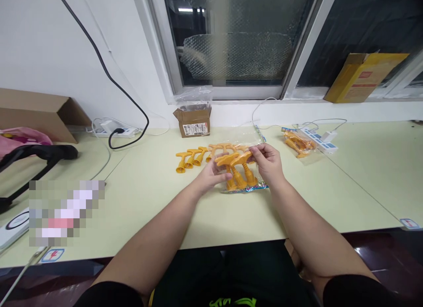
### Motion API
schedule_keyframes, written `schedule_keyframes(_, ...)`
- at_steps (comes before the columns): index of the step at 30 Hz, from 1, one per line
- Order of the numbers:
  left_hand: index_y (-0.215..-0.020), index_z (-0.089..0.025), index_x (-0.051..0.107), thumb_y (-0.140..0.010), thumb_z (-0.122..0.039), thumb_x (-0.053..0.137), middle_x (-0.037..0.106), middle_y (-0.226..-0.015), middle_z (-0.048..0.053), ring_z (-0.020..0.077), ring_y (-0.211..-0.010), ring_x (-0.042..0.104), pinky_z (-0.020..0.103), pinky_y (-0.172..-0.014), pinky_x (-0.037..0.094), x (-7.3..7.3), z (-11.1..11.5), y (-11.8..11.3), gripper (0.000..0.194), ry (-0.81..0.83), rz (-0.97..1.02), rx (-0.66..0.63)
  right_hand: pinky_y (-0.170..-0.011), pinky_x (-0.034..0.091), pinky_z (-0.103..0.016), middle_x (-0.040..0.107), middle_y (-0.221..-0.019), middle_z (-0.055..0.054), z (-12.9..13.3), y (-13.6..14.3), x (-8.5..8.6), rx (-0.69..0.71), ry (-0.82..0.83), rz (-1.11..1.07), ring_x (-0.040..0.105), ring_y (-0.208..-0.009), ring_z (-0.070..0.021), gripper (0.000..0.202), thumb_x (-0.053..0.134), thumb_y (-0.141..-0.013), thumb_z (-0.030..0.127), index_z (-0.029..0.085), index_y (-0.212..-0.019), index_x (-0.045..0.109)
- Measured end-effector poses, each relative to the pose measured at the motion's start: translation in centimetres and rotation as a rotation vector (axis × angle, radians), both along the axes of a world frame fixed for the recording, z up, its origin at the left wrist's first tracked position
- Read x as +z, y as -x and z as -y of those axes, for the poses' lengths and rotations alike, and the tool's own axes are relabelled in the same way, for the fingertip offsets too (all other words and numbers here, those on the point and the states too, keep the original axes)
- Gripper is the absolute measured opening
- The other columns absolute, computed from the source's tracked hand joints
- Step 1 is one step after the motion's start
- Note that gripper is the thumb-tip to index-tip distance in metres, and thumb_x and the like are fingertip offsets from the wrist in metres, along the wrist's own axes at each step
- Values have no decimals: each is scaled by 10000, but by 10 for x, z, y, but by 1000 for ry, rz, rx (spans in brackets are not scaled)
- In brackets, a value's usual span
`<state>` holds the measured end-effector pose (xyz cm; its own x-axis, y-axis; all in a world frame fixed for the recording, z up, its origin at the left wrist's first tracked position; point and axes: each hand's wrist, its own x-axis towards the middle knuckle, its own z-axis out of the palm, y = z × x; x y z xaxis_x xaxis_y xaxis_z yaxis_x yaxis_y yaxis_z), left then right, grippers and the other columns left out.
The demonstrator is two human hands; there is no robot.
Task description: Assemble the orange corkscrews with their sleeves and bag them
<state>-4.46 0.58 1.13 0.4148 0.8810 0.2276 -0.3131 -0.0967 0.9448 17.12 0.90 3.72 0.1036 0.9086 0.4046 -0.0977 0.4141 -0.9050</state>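
Observation:
Between my hands is a clear plastic bag (pixel 249 190) with a shiny coloured strip on its lower edge. Several yellow T-shaped plastic pieces (pixel 239 179), each with a flared end, show in or against it. My left hand (pixel 213 174) grips its left side, thumb in front and fingers partly hidden behind the pieces. At the upper right, my right hand (pixel 267 159) pinches the film between thumb and fingers. Just behind lies a row of similar yellow pieces (pixel 189 160) on the table, partly covered by my left hand and the bag.
Another bag of yellow pieces (pixel 299 144) lies beside a power strip (pixel 319 140) at right. A small open carton (pixel 194 121) stands by the wall. A black cable (pixel 105 69) hangs at left, above a black strap-like frame (pixel 42 155). The pale table (pixel 148 196) ends before my body.

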Motion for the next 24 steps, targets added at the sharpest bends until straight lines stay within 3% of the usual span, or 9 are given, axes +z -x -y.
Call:
schedule_keyframes(3, -1141, -183, 727, -669, -373, 938, 763, -1109, 154, 335, -1067, 727, 494, -959, 578, -9, 3, -12, 551, 86, -60, -96, -654, 646, -366, 714, -796, -27, 1, 2, 2, 18, -2, -14, 688, -668, -180, 403, 788, -792, 613, 237, -803, 643)
schedule_keyframes(9, -1107, -194, 757, -704, -352, 917, 772, -1136, 125, 352, -1139, 706, 532, -1032, 550, -8, 0, -12, 462, 82, 55, 55, -795, 634, -382, 739, -913, -50, 2, -10, 10, 199, 23, 110, 715, -827, -200, 477, 855, -730, 574, 239, -1032, 698)
schedule_keyframes(13, -1105, -225, 762, -716, -341, 909, 760, -1194, 104, 352, -1227, 666, 545, -1097, 515, -1, 0, -6, 432, -1, 94, 121, -762, 614, -396, 730, -800, -45, 5, -8, 8, 136, -41, 130, 702, -746, -200, 389, 813, -774, 591, 232, -847, 682)
schedule_keyframes(15, -1160, -252, 750, -724, -334, 904, 746, -1240, 98, 347, -1249, 655, 547, -1106, 510, 2, 2, -6, 469, -40, 79, 83, -750, 605, -404, 723, -788, -39, 6, -5, 6, 83, -94, 86, 703, -736, -208, 371, 787, -802, 595, 248, -842, 662)
schedule_keyframes(19, -1213, -262, 729, -728, -338, 903, 728, -1282, 99, 345, -1251, 654, 551, -1102, 515, 4, 5, -8, 521, -49, 2, 16, -783, 585, -409, 726, -844, -41, 6, -4, 5, 120, -146, 61, 709, -780, -216, 296, 768, -842, 537, 261, -871, 666)
schedule_keyframes(24, -1129, -206, 737, -715, -365, 905, 749, -1209, 120, 345, -1211, 672, 552, -1105, 507, 4, 3, -4, 475, -89, -31, 164, -853, 541, -394, 709, -880, -47, -11, -24, -2, 144, -178, 118, 670, -907, -227, 200, 747, -851, 433, 251, -783, 697)
